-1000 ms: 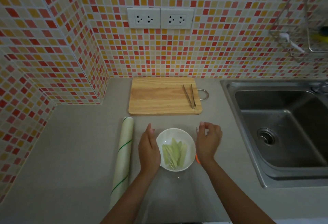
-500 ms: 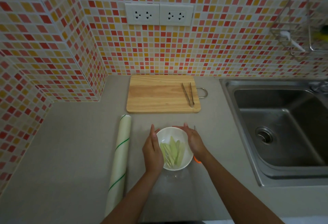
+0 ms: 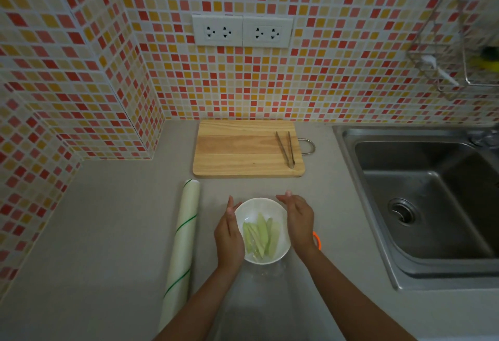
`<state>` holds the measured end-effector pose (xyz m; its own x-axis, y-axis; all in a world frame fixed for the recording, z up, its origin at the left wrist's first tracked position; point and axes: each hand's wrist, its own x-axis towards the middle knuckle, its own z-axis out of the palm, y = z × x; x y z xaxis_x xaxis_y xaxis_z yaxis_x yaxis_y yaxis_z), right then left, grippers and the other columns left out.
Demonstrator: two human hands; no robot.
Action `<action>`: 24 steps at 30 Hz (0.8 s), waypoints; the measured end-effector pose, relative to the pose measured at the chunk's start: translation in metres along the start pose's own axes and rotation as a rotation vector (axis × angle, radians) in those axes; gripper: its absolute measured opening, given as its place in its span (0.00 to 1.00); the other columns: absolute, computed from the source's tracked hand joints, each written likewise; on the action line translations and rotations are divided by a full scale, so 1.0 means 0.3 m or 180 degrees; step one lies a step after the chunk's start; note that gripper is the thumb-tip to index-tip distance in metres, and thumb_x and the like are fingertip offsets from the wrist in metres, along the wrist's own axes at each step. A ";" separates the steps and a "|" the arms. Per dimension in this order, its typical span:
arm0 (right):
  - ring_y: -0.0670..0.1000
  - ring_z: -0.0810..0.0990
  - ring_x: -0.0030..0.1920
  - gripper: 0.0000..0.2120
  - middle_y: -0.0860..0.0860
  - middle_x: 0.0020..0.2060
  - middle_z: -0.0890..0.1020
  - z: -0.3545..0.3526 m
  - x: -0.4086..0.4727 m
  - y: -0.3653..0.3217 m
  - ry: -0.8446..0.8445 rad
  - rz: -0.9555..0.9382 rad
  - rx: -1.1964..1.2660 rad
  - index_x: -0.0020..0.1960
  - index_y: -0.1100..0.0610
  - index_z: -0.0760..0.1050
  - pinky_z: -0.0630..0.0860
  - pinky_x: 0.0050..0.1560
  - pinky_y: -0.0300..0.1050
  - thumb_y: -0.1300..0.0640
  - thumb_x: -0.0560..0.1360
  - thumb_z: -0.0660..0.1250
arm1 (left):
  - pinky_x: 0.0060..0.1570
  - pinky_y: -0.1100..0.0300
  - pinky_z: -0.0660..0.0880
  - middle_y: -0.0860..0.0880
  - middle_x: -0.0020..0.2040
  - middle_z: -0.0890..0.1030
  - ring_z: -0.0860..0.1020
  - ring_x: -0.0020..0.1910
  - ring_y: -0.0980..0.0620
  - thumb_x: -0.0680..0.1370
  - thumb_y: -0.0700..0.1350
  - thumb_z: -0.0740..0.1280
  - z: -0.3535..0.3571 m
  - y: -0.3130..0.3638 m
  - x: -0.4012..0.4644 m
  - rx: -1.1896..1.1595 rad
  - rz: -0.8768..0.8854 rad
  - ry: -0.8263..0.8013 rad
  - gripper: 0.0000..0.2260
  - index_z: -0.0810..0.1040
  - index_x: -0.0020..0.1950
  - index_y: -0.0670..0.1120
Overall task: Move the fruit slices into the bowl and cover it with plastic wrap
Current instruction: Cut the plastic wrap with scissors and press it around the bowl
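Observation:
A white bowl [image 3: 259, 207] sits on the grey counter with several pale green fruit slices [image 3: 260, 235] inside. A sheet of clear plastic wrap [image 3: 266, 286] lies over the bowl and trails toward me. My left hand [image 3: 229, 235] lies flat against the bowl's left side with its fingers straight. My right hand [image 3: 298, 218] cups the bowl's right side, fingers reaching over the far rim. The roll of plastic wrap [image 3: 183, 243] lies to the left of the bowl.
A wooden cutting board [image 3: 243, 149] with metal tongs [image 3: 286, 149] on it stands behind the bowl. A steel sink [image 3: 421, 200] is on the right. An orange object [image 3: 318, 240] peeks out beside my right wrist. Tiled walls close the back and left.
My right hand came in from the right onto the bowl's rim, then slid back to its right side. My left hand stays against the left side.

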<state>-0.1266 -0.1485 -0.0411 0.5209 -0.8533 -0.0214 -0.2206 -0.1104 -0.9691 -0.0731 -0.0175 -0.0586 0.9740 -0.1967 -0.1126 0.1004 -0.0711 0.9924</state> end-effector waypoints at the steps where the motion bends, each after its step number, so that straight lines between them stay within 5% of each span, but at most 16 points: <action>1: 0.50 0.79 0.50 0.12 0.52 0.41 0.83 -0.003 0.001 0.000 0.0106 -0.0081 -0.0145 0.44 0.57 0.83 0.70 0.49 0.35 0.54 0.79 0.63 | 0.54 0.80 0.66 0.56 0.60 0.79 0.75 0.61 0.58 0.84 0.48 0.51 -0.001 0.002 0.000 -0.0008 -0.0015 0.0002 0.18 0.73 0.69 0.48; 4: 0.52 0.78 0.55 0.11 0.54 0.49 0.81 -0.009 0.014 -0.016 0.0018 0.0004 0.0024 0.53 0.59 0.82 0.70 0.54 0.31 0.56 0.79 0.62 | 0.54 0.81 0.66 0.57 0.62 0.77 0.74 0.62 0.61 0.84 0.48 0.51 -0.005 0.003 -0.003 0.0008 -0.0033 -0.0020 0.17 0.72 0.69 0.51; 7: 0.53 0.78 0.61 0.13 0.53 0.57 0.81 -0.009 0.024 -0.030 -0.1203 0.0633 0.0446 0.60 0.58 0.79 0.72 0.65 0.46 0.55 0.80 0.60 | 0.55 0.82 0.65 0.58 0.63 0.75 0.73 0.61 0.64 0.84 0.49 0.51 -0.017 -0.003 0.006 0.0076 -0.0045 -0.0142 0.18 0.72 0.70 0.49; 11: 0.56 0.83 0.51 0.23 0.57 0.49 0.85 -0.030 0.029 -0.033 -0.2000 0.1654 0.0791 0.55 0.59 0.81 0.78 0.55 0.51 0.43 0.80 0.56 | 0.54 0.81 0.66 0.56 0.59 0.80 0.75 0.57 0.67 0.84 0.50 0.51 -0.024 -0.005 0.034 0.0093 -0.0113 -0.0367 0.19 0.74 0.68 0.49; 14: 0.53 0.84 0.47 0.27 0.56 0.46 0.85 -0.025 0.031 -0.033 -0.1917 0.1585 0.0473 0.52 0.60 0.81 0.79 0.50 0.47 0.40 0.79 0.53 | 0.55 0.80 0.67 0.61 0.57 0.80 0.76 0.59 0.65 0.83 0.53 0.50 -0.036 0.004 0.059 0.0121 -0.0202 -0.0635 0.19 0.76 0.67 0.51; 18: 0.50 0.77 0.55 0.22 0.51 0.54 0.79 -0.006 0.013 -0.008 -0.1359 0.1089 -0.0273 0.57 0.58 0.77 0.69 0.63 0.46 0.44 0.81 0.51 | 0.60 0.70 0.67 0.58 0.59 0.81 0.76 0.60 0.61 0.82 0.57 0.47 -0.047 0.042 0.118 0.0375 -0.0300 -0.1154 0.23 0.76 0.67 0.53; 21: 0.52 0.78 0.55 0.19 0.54 0.53 0.81 -0.008 -0.014 0.001 -0.0812 0.0843 -0.0154 0.56 0.60 0.78 0.71 0.60 0.44 0.50 0.82 0.52 | 0.50 0.71 0.70 0.51 0.50 0.84 0.79 0.51 0.57 0.83 0.55 0.49 -0.036 0.076 0.147 0.0630 -0.0023 -0.0418 0.23 0.80 0.60 0.47; 24: 0.48 0.78 0.56 0.16 0.54 0.57 0.80 0.000 -0.034 -0.013 -0.0342 0.0773 0.0435 0.60 0.59 0.77 0.71 0.60 0.37 0.54 0.82 0.55 | 0.48 0.58 0.74 0.45 0.46 0.84 0.81 0.47 0.48 0.83 0.54 0.50 -0.057 0.076 0.139 0.0832 0.0081 0.0193 0.23 0.81 0.54 0.43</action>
<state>-0.1309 -0.1394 -0.0370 0.5525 -0.7867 -0.2754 -0.2401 0.1662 -0.9564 -0.0267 -0.0106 -0.0397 0.9867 -0.1432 -0.0768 0.0275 -0.3186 0.9475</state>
